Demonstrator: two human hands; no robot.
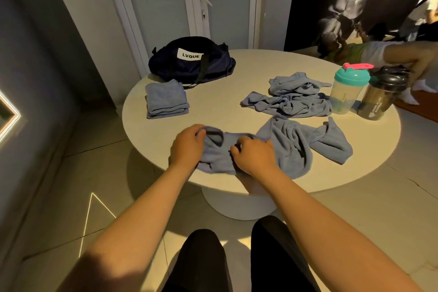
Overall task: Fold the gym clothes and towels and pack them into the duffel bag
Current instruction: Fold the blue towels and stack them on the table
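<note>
A crumpled blue towel [291, 147] lies at the near edge of the round white table [213, 106]. My left hand [188, 147] grips its left end with curled fingers, and my right hand [254, 156] pinches a fold near its middle. Part of the towel hangs over the table's edge. More crumpled blue towels [291, 97] lie further back on the right. A folded stack of blue towels [166, 99] sits at the left. Behind that stack rests the dark navy duffel bag [192, 61] with a white label, which looks closed.
Two shaker bottles stand at the right of the table: a clear one with a teal lid [348, 90] and a dark one with a black lid [381, 95]. Another person's hand [410, 59] reaches in at the far right. A white door [184, 0] stands behind the table.
</note>
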